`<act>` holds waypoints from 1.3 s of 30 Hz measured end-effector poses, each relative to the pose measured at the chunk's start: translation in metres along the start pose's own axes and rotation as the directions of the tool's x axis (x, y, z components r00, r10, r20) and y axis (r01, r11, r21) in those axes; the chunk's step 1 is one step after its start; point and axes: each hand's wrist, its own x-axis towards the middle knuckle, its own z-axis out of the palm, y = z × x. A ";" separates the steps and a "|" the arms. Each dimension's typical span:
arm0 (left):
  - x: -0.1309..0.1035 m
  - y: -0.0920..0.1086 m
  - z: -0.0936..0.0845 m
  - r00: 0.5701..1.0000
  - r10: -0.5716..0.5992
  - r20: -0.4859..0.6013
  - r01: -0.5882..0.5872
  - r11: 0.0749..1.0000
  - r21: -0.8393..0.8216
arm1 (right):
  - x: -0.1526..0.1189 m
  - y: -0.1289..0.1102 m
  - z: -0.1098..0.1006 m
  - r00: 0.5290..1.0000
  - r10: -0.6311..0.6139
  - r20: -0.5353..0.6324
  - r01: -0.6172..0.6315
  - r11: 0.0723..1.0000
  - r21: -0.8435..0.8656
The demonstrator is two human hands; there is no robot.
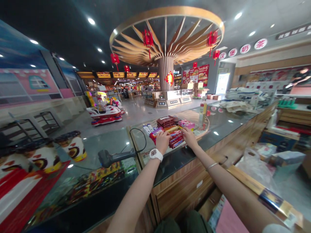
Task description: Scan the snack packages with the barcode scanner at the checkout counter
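Observation:
A pile of candy packs lies on the glass counter in the middle of the view. My left hand [162, 141], with a white watch at the wrist, has its fingers closed at the left side of red mentos packs [176, 141]. At their right side my right hand [189, 137] has its fingers bent against the pile's edge. Between the hands lies a yellow pack [174, 128]. Behind them are stacked dark red packs [165, 121] and a pink box [186, 124]. A purple pack [156, 132] is beside my left hand.
A black barcode scanner [115, 157] lies on the glass counter [104, 142] to the left, its cable looping near the candy. Printed cups [73, 147] stand far left. A bottle [202, 110] stands behind the pile. A plastic bag [257, 165] and boxes are at the lower right.

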 end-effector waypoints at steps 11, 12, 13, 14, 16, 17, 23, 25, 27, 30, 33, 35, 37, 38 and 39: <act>-0.008 0.005 0.009 0.997 0.035 0.075 -0.035 0.999 0.000 | 0.002 0.007 0.003 0.997 0.077 -0.019 -0.074 0.988 0.134; -0.008 0.005 0.009 0.996 0.037 0.085 -0.037 0.999 -0.003 | 0.002 0.007 0.003 0.997 0.079 -0.024 -0.075 0.987 0.140; -0.008 0.006 0.009 0.995 0.040 0.094 -0.040 0.999 -0.006 | 0.002 0.008 0.004 0.997 0.080 -0.024 -0.075 0.987 0.144; -0.008 0.006 0.009 0.994 0.043 0.100 -0.043 0.999 -0.007 | 0.002 0.009 0.005 0.997 0.079 -0.018 -0.076 0.987 0.145; -0.007 0.007 0.009 0.994 0.046 0.101 -0.046 0.999 -0.004 | 0.001 0.010 0.007 0.997 0.083 0.008 -0.083 0.987 0.137; -0.007 0.007 0.009 0.994 0.046 0.099 -0.046 0.999 -0.003 | 0.001 0.011 0.008 0.996 0.088 0.023 -0.091 0.987 0.132; -0.007 0.006 0.013 0.996 0.043 0.081 -0.043 0.999 -0.003 | 0.001 0.017 0.013 0.988 0.125 0.088 -0.136 0.982 0.132; -0.008 0.005 0.015 0.996 0.045 0.072 -0.045 0.999 -0.001 | 0.001 0.018 0.015 0.987 0.120 0.108 -0.133 0.983 0.124; -0.008 0.005 0.018 0.997 0.044 0.067 -0.044 0.999 0.001 | 0.001 0.020 0.018 0.987 0.107 0.117 -0.121 0.986 0.113; -0.009 0.006 0.019 0.996 0.041 0.076 -0.042 0.999 0.007 | 0.001 0.021 0.021 0.989 0.094 0.113 -0.106 0.989 0.105; -0.009 0.007 0.019 0.996 0.035 0.084 -0.036 0.999 0.014 | 0.002 0.022 0.023 0.991 0.083 0.102 -0.095 0.989 0.112; -0.010 0.007 0.019 0.996 0.035 0.081 -0.036 0.999 0.011 | 0.002 0.022 0.023 0.992 0.081 0.097 -0.092 0.989 0.116; -0.011 0.008 0.019 0.996 0.035 0.076 -0.036 0.999 0.006 | 0.002 0.022 0.024 0.992 0.088 0.092 -0.098 0.989 0.114; -0.011 0.008 0.019 0.997 0.033 0.074 -0.034 0.999 0.004 | 0.002 0.022 0.024 0.992 0.092 0.089 -0.102 0.988 0.114; -0.011 0.008 0.019 0.997 0.030 0.071 -0.030 1.000 0.002 | 0.002 0.022 0.024 0.992 0.096 0.086 -0.105 0.988 0.114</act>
